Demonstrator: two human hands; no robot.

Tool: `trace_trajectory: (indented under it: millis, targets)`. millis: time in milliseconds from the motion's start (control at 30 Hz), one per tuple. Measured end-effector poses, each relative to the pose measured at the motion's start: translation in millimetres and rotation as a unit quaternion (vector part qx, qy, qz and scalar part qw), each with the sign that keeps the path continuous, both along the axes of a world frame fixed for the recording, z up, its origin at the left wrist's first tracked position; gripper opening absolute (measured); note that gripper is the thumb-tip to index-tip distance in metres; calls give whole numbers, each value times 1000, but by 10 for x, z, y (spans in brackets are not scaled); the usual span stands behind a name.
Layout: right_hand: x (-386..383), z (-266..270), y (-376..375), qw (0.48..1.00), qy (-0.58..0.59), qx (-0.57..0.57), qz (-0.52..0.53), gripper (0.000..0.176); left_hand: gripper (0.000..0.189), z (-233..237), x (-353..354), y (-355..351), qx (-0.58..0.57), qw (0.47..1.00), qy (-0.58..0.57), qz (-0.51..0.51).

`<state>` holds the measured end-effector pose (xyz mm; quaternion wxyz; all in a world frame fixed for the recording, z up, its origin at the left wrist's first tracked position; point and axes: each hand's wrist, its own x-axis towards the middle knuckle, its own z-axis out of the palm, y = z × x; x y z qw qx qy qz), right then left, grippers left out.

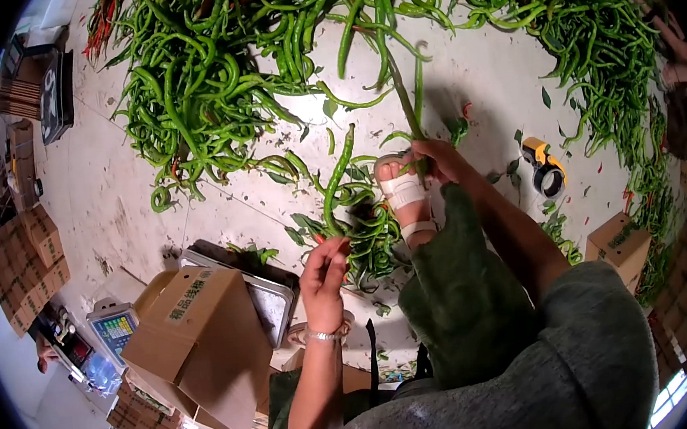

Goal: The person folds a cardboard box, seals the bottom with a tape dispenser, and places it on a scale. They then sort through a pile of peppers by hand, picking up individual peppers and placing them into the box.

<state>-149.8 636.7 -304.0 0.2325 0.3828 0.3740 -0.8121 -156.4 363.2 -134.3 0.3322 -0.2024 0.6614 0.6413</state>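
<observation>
My right hand [438, 161] is closed around long green chili peppers [403, 93] that point up toward the big pile. Beside my sandalled foot, my left hand [325, 276] has its fingers curled together. A red tip shows at its fingertips, but whether it is held I cannot make out. Just above that hand, a long green chili pepper [339, 169] reaches up from the fingertips. A smaller heap of green chili peppers [375, 240] lies on the floor between my left hand and my foot.
A large pile of green chili peppers [183, 89] spreads across the floor ahead and to the right. An open cardboard box [206, 335] stands on a platform scale [273, 296] with a keypad display [113, 329]. A yellow tape dispenser [544, 166] lies right. Another person's arm [674, 42] shows far right.
</observation>
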Motion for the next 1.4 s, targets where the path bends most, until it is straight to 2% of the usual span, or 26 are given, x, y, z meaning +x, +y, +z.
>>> trace_trajectory:
  millis: [167,233,300,367,400,433,467,533,567,600,667,700,733,767,800,833,867,967,1000,1033,1100,1167,1200,1233,1300,1400]
  targets:
    - [102,492,-4,956,0,-290,-43,27,25,-309,-181,256,6,996,-18,-86]
    - [128,710,-41,967,98,-230,49,27,25,-387,-296,377,5,995,-28,-98]
    - [140,656,-74,942,171,-222,185,27,29,-423,-411,496,52,992,-96,-56]
    - [121,355,-114,868,217,-262,361,26,35,-419,-507,621,99,982,-163,-9]
    - [3,660,-136,848,182,-215,449,22,43,-430,-527,676,118,979,-169,-3]
    - [6,750,-162,804,322,-125,484,20,47,-482,-547,697,134,978,-157,-9]
    - [15,816,-183,735,452,-30,505,19,45,-496,-578,705,204,963,-177,1]
    - [23,471,-458,598,539,-24,593,17,42,-437,-662,711,313,926,-210,35]
    - [-100,425,-504,622,462,-17,632,16,38,-599,-649,570,388,900,-194,43]
    - [-273,366,-492,641,381,-9,666,16,35,-662,-656,444,388,904,-171,51]
    - [-635,187,-203,718,398,171,544,19,27,-639,-662,302,402,902,-128,91]
    - [-846,63,22,734,474,330,357,22,27,-608,-671,230,390,910,-95,102]
    - [-1055,-33,66,780,325,510,163,33,28,-570,-673,174,389,906,-87,141]
    - [-1367,-204,293,622,321,699,144,41,28,-528,-663,111,387,900,-81,182]
    - [-1645,-45,418,620,172,733,220,49,29,-527,-650,19,405,895,-60,177]
    - [-1877,-131,527,638,131,729,210,57,29,-498,-630,-28,424,883,-47,195]
    - [-2074,-234,592,646,107,720,228,77,29,-470,-606,-65,432,875,-42,213]
    - [-2442,-286,415,709,0,668,226,102,25,-440,-535,-138,446,862,-25,238]
    - [-2514,-280,367,723,-38,651,229,119,25,-436,-513,-129,447,860,-27,247]
    - [-2574,-242,293,748,-51,627,212,113,25,-427,-479,-115,446,857,-31,256]
    - [-2650,-325,244,734,-112,624,244,98,24,-391,-439,-51,427,865,-43,259]
    - [-2686,-305,315,792,-154,551,213,79,24,-377,-422,-24,421,866,-69,260]
    - [-2659,-437,401,782,-116,566,232,68,23,-369,-429,-15,419,867,-76,259]
    - [-2570,-323,439,768,-95,576,264,63,23,-356,-425,-12,418,866,-78,262]
    - [-2337,-340,490,742,-41,598,301,63,23,-366,-492,12,427,863,-75,260]
    - [-1805,-320,462,740,18,586,330,65,23,-365,-571,29,440,856,-71,262]
